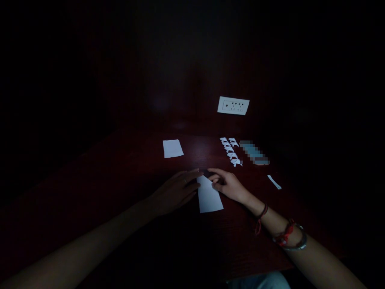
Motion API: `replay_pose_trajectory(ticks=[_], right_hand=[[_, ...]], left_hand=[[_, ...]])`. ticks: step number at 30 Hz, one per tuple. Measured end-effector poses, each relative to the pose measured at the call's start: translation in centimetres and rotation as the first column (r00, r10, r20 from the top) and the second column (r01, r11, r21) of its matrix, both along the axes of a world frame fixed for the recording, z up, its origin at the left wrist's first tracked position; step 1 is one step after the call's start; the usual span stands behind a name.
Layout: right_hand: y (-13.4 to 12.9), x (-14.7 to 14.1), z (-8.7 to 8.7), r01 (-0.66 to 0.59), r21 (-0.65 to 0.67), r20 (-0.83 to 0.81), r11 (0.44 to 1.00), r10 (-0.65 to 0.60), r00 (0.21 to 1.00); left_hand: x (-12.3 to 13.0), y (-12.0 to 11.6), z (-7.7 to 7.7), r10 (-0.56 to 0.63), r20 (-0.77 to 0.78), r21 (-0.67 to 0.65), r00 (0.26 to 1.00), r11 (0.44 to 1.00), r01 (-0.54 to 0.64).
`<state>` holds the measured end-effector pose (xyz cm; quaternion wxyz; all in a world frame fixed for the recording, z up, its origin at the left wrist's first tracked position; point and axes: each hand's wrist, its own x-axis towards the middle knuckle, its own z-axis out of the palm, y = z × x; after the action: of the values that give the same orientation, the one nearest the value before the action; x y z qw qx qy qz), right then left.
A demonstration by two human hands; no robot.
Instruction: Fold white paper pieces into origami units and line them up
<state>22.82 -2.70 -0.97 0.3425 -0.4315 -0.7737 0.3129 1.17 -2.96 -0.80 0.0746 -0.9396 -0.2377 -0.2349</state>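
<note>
A white sheet of paper lies on the dark red table between my hands, its upper edge slanting down to the right. My left hand has its fingers stretched out over the paper's upper left corner, with the thumb along the left edge. A ring shows on one finger. At the upper right edge, my right hand holds the paper with its thumb on top and some fingers curled. Its index finger reaches out past the top. Whether the upper corner is folded is partly hidden by the fingers.
A white paper stack lies farther back on the left. Several small folded paper pieces stand in two rows beside a blurred phone-like slab. A paper strip lies right. A socket plate is on the back wall.
</note>
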Motion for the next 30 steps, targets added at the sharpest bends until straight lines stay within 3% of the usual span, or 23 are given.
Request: replay_pose_trajectory(ticks=[3, 7, 17, 23, 30], right_hand=[[0.0, 0.0, -0.1, -0.015, 0.004, -0.022, 1.0, 0.015, 1.0], [0.2, 0.3, 0.1, 0.079, 0.035, -0.025, 0.996, -0.079, 0.997], [0.0, 0.6, 0.6, 0.208, 0.194, 0.23, 0.959, -0.251, 0.94], [0.1, 0.7, 0.2, 0.154, 0.199, 0.311, 0.968, -0.211, 0.927], [-0.1, 0.5, 0.2, 0.103, 0.196, 0.298, 0.975, -0.159, 0.941]], left_hand=[[-0.2, 0.2, -0.4, -0.011, -0.062, -0.04, 0.998, 0.999, 0.008], [-0.5, 0.1, -0.8, 0.052, -0.073, -0.078, 0.996, 0.995, -0.058], [0.2, -0.8, 0.8, 0.114, -0.097, -0.115, 0.989, 0.985, -0.125], [-0.8, 0.2, 0.3, 0.147, 0.055, -0.16, 0.988, 0.978, -0.137], [-1.0, 0.7, -1.1, 0.081, 0.066, -0.231, 0.995, 0.971, -0.064]])
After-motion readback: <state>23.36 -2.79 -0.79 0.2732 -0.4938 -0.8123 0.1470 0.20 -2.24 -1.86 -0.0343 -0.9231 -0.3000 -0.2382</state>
